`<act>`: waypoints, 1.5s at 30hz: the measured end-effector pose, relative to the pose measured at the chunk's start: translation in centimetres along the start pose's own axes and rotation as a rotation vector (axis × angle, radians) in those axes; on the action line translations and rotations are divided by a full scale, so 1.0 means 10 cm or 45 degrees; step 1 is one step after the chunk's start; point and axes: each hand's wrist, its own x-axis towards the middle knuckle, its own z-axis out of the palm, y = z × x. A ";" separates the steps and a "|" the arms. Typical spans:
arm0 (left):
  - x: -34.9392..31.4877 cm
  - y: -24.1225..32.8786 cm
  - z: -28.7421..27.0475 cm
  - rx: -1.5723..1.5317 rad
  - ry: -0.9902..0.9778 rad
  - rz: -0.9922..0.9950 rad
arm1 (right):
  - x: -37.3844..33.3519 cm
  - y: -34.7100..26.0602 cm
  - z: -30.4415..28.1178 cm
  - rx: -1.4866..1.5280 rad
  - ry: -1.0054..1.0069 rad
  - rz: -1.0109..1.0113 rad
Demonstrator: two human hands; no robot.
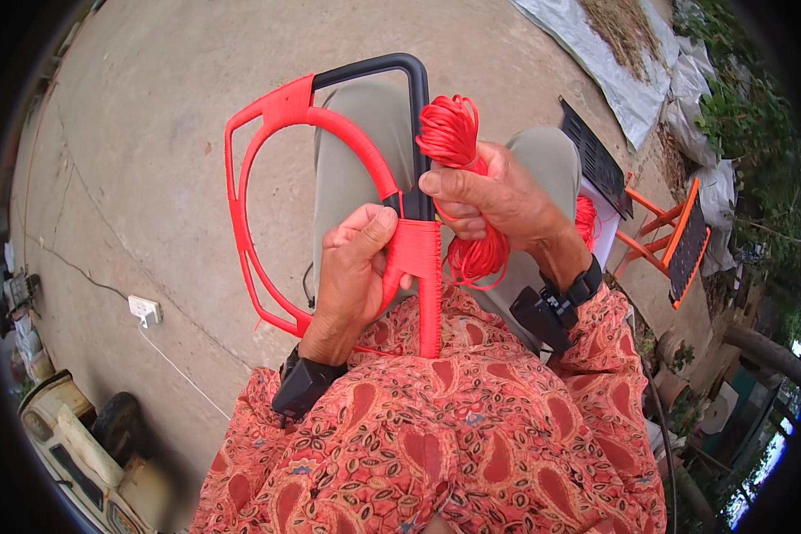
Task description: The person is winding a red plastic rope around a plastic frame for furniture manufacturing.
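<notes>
A black tubular frame (416, 102) with an oval ring inside it rests across my lap, much of it wound tightly with red cord (354, 138). My left hand (351, 262) is closed around the wound part near the middle bar, its thumb pressed by the edge of the winding. A short black stretch still shows there, just above my thumb. In my right hand (507, 196) I grip a hank of red cord (449, 129), held beside the black bar. Its loops bulge out above and below my fist. The frame's lower end is against my patterned shirt.
To the right stand an orange folding stool (690, 240) with a black seat and a black slotted panel (594, 151). More red cord (585, 218) lies beside my right knee. At left, a white power strip (145, 310) with cables sits on concrete, near a toy car (80, 445).
</notes>
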 end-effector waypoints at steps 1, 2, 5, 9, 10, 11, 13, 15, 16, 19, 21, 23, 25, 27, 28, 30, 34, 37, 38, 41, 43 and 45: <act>0.00 0.01 0.01 -0.016 0.000 0.006 | 0.01 -0.02 0.01 0.002 0.002 -0.002; 0.00 0.01 0.01 -0.031 0.000 0.013 | 0.02 -0.03 0.00 -0.003 -0.013 0.004; 0.01 0.05 0.06 -0.054 -0.014 -0.030 | 0.02 -0.03 -0.01 0.016 -0.037 -0.016; 0.07 0.12 0.22 -0.049 0.034 -0.071 | 0.04 -0.03 -0.02 0.020 -0.048 -0.034; 0.09 0.13 0.23 0.016 0.047 -0.093 | 0.05 -0.02 -0.01 0.024 -0.045 -0.039; 0.11 0.14 0.24 0.079 0.060 -0.112 | 0.06 -0.02 -0.01 0.037 -0.042 -0.040; 0.09 0.13 0.18 0.099 0.001 -0.118 | 0.05 0.00 -0.04 0.049 -0.035 -0.045; 0.08 0.13 0.15 0.118 -0.050 -0.121 | 0.04 0.03 -0.07 0.085 -0.072 -0.063; 0.09 0.13 0.16 0.088 -0.051 -0.084 | 0.03 0.01 -0.09 0.086 -0.072 -0.065; 0.06 0.13 0.12 0.070 -0.016 -0.048 | -0.10 -0.06 -0.28 -0.149 0.235 -0.412; 0.05 0.14 0.11 0.087 0.013 -0.046 | -0.31 -0.14 -0.43 -0.407 0.471 -0.456; 0.07 0.14 0.11 0.101 0.018 -0.039 | -0.52 -0.22 -0.60 -0.741 0.817 -0.481; 0.06 0.12 0.08 0.084 -0.007 -0.027 | -0.69 -0.21 -0.86 -0.787 0.929 -0.442; 0.05 0.11 0.08 0.065 -0.032 -0.017 | -0.73 -0.23 -0.80 -0.742 0.941 -0.390; 0.03 0.12 0.08 0.061 -0.018 -0.006 | -0.75 -0.22 -0.75 -0.696 0.950 -0.338; 0.02 0.13 0.12 0.058 -0.013 0.003 | -0.68 -0.12 -0.51 -0.498 0.799 -0.291; -0.01 0.12 0.13 0.079 -0.044 0.028 | -0.48 0.14 -0.10 -0.248 0.339 -0.081; -0.03 0.13 0.17 0.086 -0.045 0.033 | -0.36 0.24 0.04 -0.206 0.209 -0.055; -0.04 0.14 0.18 0.074 -0.023 0.029 | -0.33 0.26 0.06 -0.257 0.172 -0.058; -0.04 0.14 0.18 0.058 -0.031 -0.002 | -0.28 0.30 0.08 -0.205 0.175 -0.132; 0.00 0.12 0.16 0.065 -0.049 -0.015 | -0.26 0.31 0.08 -0.194 0.173 -0.159; 0.00 0.11 0.15 0.073 -0.062 -0.033 | -0.25 0.31 0.06 -0.191 0.209 -0.206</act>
